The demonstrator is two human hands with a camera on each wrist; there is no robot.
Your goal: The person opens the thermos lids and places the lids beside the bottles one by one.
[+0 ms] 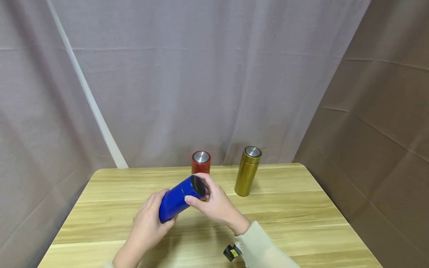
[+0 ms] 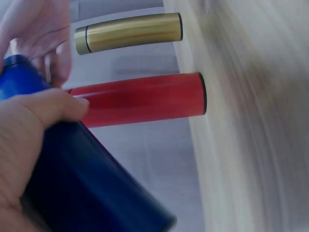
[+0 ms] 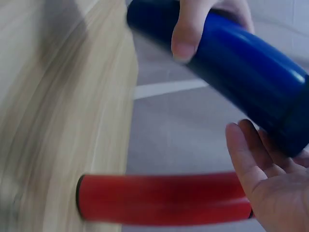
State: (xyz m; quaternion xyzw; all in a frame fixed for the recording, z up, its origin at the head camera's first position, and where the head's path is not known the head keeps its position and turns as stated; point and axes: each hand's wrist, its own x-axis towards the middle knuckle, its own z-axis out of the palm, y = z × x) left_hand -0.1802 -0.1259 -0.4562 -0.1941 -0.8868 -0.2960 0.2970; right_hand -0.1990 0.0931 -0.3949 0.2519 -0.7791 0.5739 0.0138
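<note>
A blue thermos bottle (image 1: 175,201) is held tilted above the table, its dark-looking end up and to the right. My left hand (image 1: 149,219) grips it round the lower body, the thumb lying across it in the left wrist view. At the raised end, my right hand (image 1: 216,203) is spread around the bottle with its fingers loosely extended. In the right wrist view, the right hand's fingers (image 3: 246,159) look apart from the blue surface; whether its thumb touches is unclear. Behind the hands stands a red thermos bottle (image 1: 201,165), its lower part hidden in the head view.
A gold thermos bottle (image 1: 247,175) stands upright to the right of the red one. All is over a light wood table (image 1: 295,219). Grey curtain (image 1: 187,93) hangs behind, brown cloth (image 1: 375,149) at the right. A small black device (image 1: 231,253) sits at the right wrist.
</note>
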